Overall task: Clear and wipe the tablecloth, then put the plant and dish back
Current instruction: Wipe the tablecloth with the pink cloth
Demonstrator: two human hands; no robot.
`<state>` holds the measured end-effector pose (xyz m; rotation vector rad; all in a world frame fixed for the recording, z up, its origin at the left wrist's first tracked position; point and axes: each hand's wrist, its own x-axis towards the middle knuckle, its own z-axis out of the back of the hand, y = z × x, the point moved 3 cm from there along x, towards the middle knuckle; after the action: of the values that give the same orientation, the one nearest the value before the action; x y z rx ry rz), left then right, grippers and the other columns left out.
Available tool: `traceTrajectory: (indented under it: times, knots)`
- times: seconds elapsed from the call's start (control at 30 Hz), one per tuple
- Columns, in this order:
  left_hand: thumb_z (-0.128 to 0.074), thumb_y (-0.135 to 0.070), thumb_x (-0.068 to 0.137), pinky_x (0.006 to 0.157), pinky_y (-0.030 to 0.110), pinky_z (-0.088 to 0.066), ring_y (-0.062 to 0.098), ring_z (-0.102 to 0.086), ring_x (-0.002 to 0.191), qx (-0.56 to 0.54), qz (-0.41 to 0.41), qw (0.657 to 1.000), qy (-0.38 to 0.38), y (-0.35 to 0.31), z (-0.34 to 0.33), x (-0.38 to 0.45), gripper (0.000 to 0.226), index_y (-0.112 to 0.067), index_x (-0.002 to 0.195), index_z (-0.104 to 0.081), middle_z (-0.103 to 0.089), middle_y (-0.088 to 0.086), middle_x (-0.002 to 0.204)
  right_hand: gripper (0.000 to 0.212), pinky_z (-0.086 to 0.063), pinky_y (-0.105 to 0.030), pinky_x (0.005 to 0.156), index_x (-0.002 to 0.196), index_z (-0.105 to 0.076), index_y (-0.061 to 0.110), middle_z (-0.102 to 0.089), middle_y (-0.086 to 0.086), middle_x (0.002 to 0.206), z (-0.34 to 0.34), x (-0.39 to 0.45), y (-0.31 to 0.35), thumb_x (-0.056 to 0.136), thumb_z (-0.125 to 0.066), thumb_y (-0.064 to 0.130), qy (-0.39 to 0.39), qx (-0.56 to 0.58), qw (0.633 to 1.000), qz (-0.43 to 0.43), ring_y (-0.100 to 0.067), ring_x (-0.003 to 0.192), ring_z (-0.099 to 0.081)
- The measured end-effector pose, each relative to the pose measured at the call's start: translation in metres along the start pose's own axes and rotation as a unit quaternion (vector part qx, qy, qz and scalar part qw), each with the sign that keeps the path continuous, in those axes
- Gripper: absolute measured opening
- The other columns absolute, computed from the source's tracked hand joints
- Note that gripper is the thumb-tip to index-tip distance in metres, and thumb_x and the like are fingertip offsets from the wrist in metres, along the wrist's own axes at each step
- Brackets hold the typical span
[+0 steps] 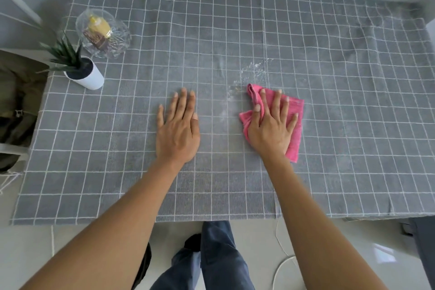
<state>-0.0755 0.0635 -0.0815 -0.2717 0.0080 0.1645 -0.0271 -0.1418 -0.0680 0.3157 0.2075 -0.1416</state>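
Note:
A grey tablecloth (pixel 329 101) with a white grid covers the table. My right hand (pixel 273 125) presses flat on a folded pink cloth (pixel 295 134) near the middle, fingers spread. Just beyond the cloth lies a patch of pale crumbs or wet smears (pixel 251 73). My left hand (pixel 179 125) rests flat on the tablecloth to the left, fingers apart, holding nothing. At the far left stand a small spiky green plant in a white pot (pixel 82 73) and a clear glass dish (pixel 103 33) with yellow and brown items inside.
A dark olive bag or garment (pixel 16 101) sits past the table's left edge. A white wall runs behind the table. Below the near edge are my legs and a white cord (pixel 280 266) on the pale floor.

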Motion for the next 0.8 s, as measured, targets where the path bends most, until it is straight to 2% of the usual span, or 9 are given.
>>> traceTrajectory:
  times: [0.07,0.17,0.27,0.33,0.47,0.53,0.6,0.7,0.8]
  knots:
    - [-0.01,-0.032,0.101,0.119,0.045,0.002,0.012,0.003,0.147,-0.001,0.001,1.0,-0.003,-0.001,0.0,0.0,0.054,-0.023,0.153,-0.001,0.002,-0.005,0.16,0.051,0.013,-0.05,0.117,0.15,0.0,0.042,0.011,0.004,0.161,-0.007,-0.014,0.015,0.1,-0.008,0.048,0.013,0.001,0.999,0.035,-0.019,0.147,0.016]
    - [-0.01,-0.032,0.1,0.119,0.044,0.002,0.011,0.003,0.147,-0.007,0.007,1.0,0.0,-0.002,0.001,0.0,0.054,-0.023,0.153,-0.003,0.001,-0.006,0.16,0.052,0.017,-0.048,0.115,0.15,0.002,0.043,0.014,0.008,0.159,-0.023,-0.047,0.044,0.099,-0.006,0.049,0.035,-0.014,0.99,0.134,-0.017,0.146,0.019]
    - [-0.006,-0.033,0.099,0.12,0.044,0.001,0.01,0.004,0.147,-0.008,0.003,1.0,0.001,-0.002,0.001,0.0,0.054,-0.024,0.153,-0.004,0.0,-0.006,0.16,0.053,0.017,-0.047,0.116,0.15,0.004,0.043,0.015,0.01,0.159,-0.025,-0.051,0.044,0.098,-0.003,0.05,0.055,-0.038,0.982,0.176,-0.013,0.144,0.022]
    - [-0.006,-0.034,0.099,0.12,0.045,0.001,0.01,0.003,0.147,-0.015,0.005,1.0,0.003,-0.002,0.001,0.0,0.054,-0.024,0.153,-0.004,0.0,-0.006,0.16,0.052,0.015,-0.048,0.116,0.149,0.007,0.043,0.015,0.009,0.159,-0.017,-0.032,0.03,0.099,-0.002,0.05,0.048,-0.059,0.982,0.173,-0.014,0.143,0.022]
    - [-0.007,-0.033,0.1,0.12,0.045,0.001,0.011,0.004,0.147,-0.013,0.005,1.0,0.007,-0.001,0.001,0.0,0.054,-0.024,0.153,-0.003,0.0,-0.006,0.16,0.051,0.012,-0.05,0.117,0.15,0.004,0.043,0.01,0.005,0.161,-0.002,0.008,0.004,0.1,-0.005,0.049,0.021,-0.031,0.997,0.061,-0.018,0.147,0.016]
    - [-0.007,-0.033,0.1,0.12,0.045,0.002,0.011,0.005,0.147,-0.012,0.008,1.0,0.009,-0.001,0.0,0.0,0.054,-0.024,0.153,-0.002,0.001,-0.006,0.16,0.051,0.013,-0.05,0.117,0.15,0.002,0.043,0.009,0.005,0.161,-0.002,0.008,0.007,0.1,-0.007,0.048,0.01,-0.014,0.999,0.038,-0.018,0.147,0.014]
    - [-0.007,-0.033,0.099,0.12,0.044,0.003,0.01,0.005,0.147,-0.01,0.009,1.0,0.008,-0.001,0.001,-0.001,0.054,-0.024,0.152,-0.002,0.001,-0.006,0.16,0.051,0.013,-0.051,0.116,0.149,0.005,0.043,0.011,0.004,0.161,-0.008,-0.006,0.02,0.1,-0.006,0.049,0.019,-0.021,0.998,0.057,-0.019,0.147,0.016]
    - [-0.005,-0.035,0.098,0.119,0.043,0.005,0.009,0.006,0.147,-0.011,0.007,1.0,0.014,-0.002,0.002,0.001,0.055,-0.024,0.152,-0.002,0.002,-0.007,0.16,0.052,0.017,-0.05,0.115,0.15,0.007,0.042,0.016,0.005,0.159,-0.023,-0.036,0.046,0.1,-0.005,0.05,0.041,-0.048,0.988,0.144,-0.019,0.146,0.02]
    - [-0.002,-0.035,0.097,0.118,0.037,0.01,0.005,0.007,0.145,-0.056,0.023,0.998,0.027,-0.004,0.006,0.005,0.056,-0.023,0.152,-0.003,0.001,-0.008,0.16,0.051,0.021,-0.047,0.114,0.15,0.005,0.043,0.016,0.008,0.159,-0.027,-0.047,0.052,0.1,-0.006,0.048,0.06,-0.038,0.983,0.169,-0.015,0.145,0.021]
